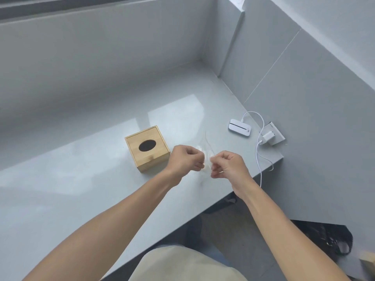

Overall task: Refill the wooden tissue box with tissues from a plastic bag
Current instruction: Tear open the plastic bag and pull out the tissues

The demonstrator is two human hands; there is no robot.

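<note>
Nearby, both hands [207,162] pinch clear plastic beside wooden tissue box [147,149].

A single head-worn wide-angle view looks forward and steeply down from close above the counter [81,189], both forearms reaching in from the bottom edge toward a wall corner [209,59] beyond.
</note>
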